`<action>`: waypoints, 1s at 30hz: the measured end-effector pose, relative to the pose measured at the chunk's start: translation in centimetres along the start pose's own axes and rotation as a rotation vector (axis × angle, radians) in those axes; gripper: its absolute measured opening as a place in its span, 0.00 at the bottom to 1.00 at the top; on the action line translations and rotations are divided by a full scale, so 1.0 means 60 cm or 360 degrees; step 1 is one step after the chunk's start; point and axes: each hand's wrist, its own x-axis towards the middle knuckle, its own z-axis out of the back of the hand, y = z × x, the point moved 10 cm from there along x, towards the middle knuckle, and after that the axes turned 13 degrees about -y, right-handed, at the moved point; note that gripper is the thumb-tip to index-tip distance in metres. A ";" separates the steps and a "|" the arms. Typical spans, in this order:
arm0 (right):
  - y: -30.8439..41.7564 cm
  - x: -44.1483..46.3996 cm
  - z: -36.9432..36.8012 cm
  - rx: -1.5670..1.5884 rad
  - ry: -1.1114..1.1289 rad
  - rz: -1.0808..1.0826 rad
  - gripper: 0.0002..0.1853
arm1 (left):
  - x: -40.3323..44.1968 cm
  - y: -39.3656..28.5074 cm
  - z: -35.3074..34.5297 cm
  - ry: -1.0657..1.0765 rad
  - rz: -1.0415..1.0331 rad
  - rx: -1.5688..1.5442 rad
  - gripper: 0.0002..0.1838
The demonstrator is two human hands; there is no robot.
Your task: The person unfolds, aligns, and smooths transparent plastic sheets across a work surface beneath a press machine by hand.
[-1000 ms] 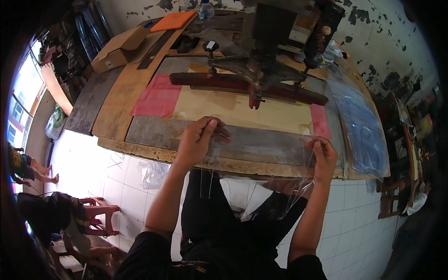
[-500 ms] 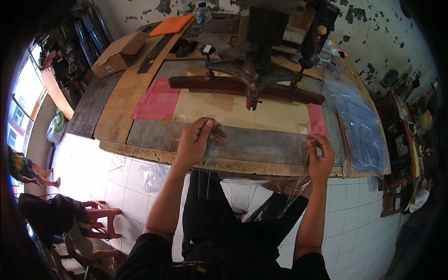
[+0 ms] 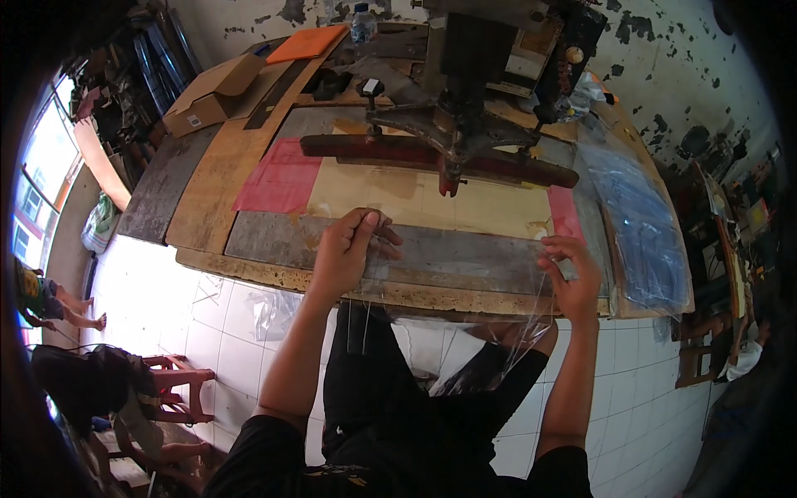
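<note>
A clear plastic sheet (image 3: 521, 347) hangs between my hands over the near table edge and my lap, its folds catching the light. My left hand (image 3: 342, 253) is closed, thumb against fingers, pinching the sheet's left part. At the other side, my right hand (image 3: 574, 272) pinches the sheet with bent fingers. Both hands are above the front of the grey board (image 3: 398, 249). Beyond them lies a yellowish sheet (image 3: 486, 207), with a red patch (image 3: 278, 178) at its left end and another red patch (image 3: 564, 212) at its right. The transparent sheet's exact outline is hard to make out.
A long press bar (image 3: 349, 148) on a metal bracket (image 3: 457, 137) hangs over the yellowish sheet. Stacked clear plastic (image 3: 635, 224) lies at the right. A cardboard box (image 3: 212, 95), an orange sheet (image 3: 307, 43) and a bottle (image 3: 363, 26) stand farther back. People sit at both sides.
My right hand has shifted slightly right and its forearm has swung outward, drawing the sheet's right side along. My left hand has barely moved.
</note>
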 end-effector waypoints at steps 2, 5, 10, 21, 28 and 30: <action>0.001 0.018 -0.003 0.0049 0.0174 -0.0122 0.13 | 0.000 0.002 0.001 0.0015 0.0019 0.0018 0.18; 0.003 0.033 -0.021 0.0030 0.0521 -0.0215 0.13 | 0.001 0.007 -0.001 0.0030 0.0022 0.0022 0.18; 0.022 0.049 -0.030 0.0141 0.0728 -0.0241 0.15 | 0.000 0.000 0.003 -0.0011 0.0010 0.0009 0.18; 0.004 0.050 0.008 0.0532 0.0509 -0.0346 0.09 | -0.006 -0.012 0.001 -0.0003 -0.0009 0.0084 0.17; -0.008 0.025 0.016 0.0846 0.0347 -0.0579 0.05 | -0.009 -0.009 0.002 -0.0027 0.0032 0.0062 0.17; -0.014 0.019 0.015 0.0846 0.0330 -0.0612 0.06 | -0.008 -0.005 0.003 -0.0025 0.0055 0.0030 0.17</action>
